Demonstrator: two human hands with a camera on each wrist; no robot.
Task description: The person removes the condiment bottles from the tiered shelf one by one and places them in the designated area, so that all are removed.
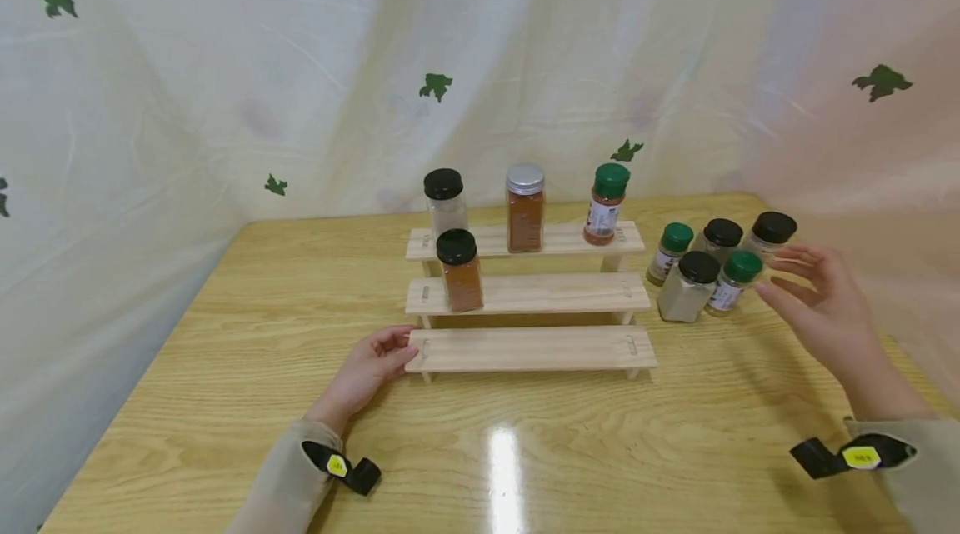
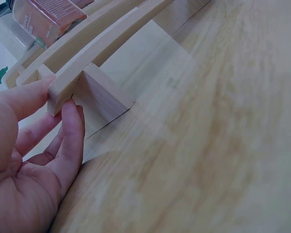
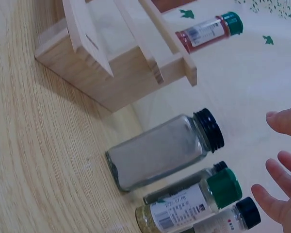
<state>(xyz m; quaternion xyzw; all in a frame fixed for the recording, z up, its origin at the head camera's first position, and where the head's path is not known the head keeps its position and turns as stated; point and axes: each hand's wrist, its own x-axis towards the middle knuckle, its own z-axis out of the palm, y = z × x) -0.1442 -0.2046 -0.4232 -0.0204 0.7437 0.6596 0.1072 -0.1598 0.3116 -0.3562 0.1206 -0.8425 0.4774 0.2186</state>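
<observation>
A three-tier wooden spice rack [image 1: 525, 348] stands mid-table. My left hand [image 1: 369, 369] pinches the left end of its lowest shelf, thumb on top and fingers beneath in the left wrist view. Over at the right, my right hand [image 1: 828, 309] is held with spread fingers beside a group of spice jars, holding nothing. Nearest to it are a green-lidded jar [image 1: 726, 294] and a black-lidded jar [image 1: 772, 230]. Also in that group are a square jar of pale powder [image 3: 160, 153], a smaller green-lidded jar [image 1: 670, 255] and another black-lidded jar [image 1: 722, 236].
On the top shelf stand a black-lidded jar [image 1: 446, 205], a silver-lidded jar [image 1: 525, 213] and a green-lidded red jar [image 1: 604, 213]. A black-lidded orange jar [image 1: 462, 280] sits on the middle shelf's left. Behind the wooden table [image 1: 300, 292] hangs a leaf-printed curtain [image 1: 337, 101].
</observation>
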